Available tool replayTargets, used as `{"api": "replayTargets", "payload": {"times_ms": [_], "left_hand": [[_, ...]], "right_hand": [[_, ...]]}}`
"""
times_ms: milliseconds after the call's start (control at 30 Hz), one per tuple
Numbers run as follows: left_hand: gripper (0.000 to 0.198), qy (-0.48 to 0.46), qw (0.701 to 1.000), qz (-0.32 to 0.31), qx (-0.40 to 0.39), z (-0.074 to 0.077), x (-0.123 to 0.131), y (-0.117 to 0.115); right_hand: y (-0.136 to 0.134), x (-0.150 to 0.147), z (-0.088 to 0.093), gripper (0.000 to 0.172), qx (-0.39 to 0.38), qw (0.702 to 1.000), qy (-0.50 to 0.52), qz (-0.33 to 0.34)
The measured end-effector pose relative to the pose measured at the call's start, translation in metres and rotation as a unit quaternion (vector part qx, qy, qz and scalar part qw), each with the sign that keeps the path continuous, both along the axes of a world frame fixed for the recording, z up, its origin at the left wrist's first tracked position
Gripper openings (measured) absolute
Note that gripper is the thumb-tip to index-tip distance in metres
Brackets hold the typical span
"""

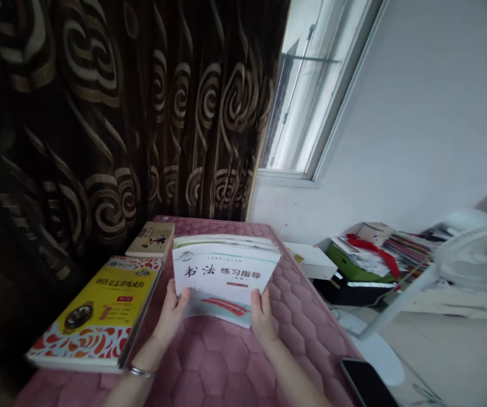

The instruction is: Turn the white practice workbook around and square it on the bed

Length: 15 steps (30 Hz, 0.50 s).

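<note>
Books first: you hold a stack of thin white booklets [225,271] over the pink quilted surface [226,367], both hands clamped on its near edge. Your left hand [174,308] grips the near-left corner, thumb on the cover; your right hand [261,314] grips the near-right corner, thumb on top too. Hands sit apart, one per corner. A bracelet [140,371] circles your left wrist.

Relative to the stack: a yellow book [99,311] lies just left of it on the quilted surface, and a small beige book [151,238] lies beyond that one, near the dark patterned curtain [99,113]. Right of the stack stands a white box [309,260]; further right a green box [351,265] holds papers and something red, contents unclear. A dark phone [368,384] lies near-right, a white fan [476,257] far right.
</note>
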State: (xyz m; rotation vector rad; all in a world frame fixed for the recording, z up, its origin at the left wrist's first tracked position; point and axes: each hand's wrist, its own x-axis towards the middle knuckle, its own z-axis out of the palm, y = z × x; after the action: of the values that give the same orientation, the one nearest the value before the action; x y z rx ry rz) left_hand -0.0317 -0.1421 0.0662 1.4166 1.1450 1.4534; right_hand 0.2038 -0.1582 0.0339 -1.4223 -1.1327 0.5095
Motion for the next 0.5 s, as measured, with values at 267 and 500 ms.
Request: {"api": "replayTargets", "payload": {"times_ms": [267, 500], "left_hand": [[0.049, -0.009, 1.0, 0.004, 0.006, -0.008, 0.0, 0.002], [0.047, 0.025, 1.0, -0.009, 0.001, -0.025, -0.003, 0.007]], "right_hand": [[0.004, 0.002, -0.005, 0.071, 0.001, 0.995, 0.103, 0.016], [0.009, -0.004, -0.022, 0.071, 0.032, 0.995, 0.095, 0.027]]}}
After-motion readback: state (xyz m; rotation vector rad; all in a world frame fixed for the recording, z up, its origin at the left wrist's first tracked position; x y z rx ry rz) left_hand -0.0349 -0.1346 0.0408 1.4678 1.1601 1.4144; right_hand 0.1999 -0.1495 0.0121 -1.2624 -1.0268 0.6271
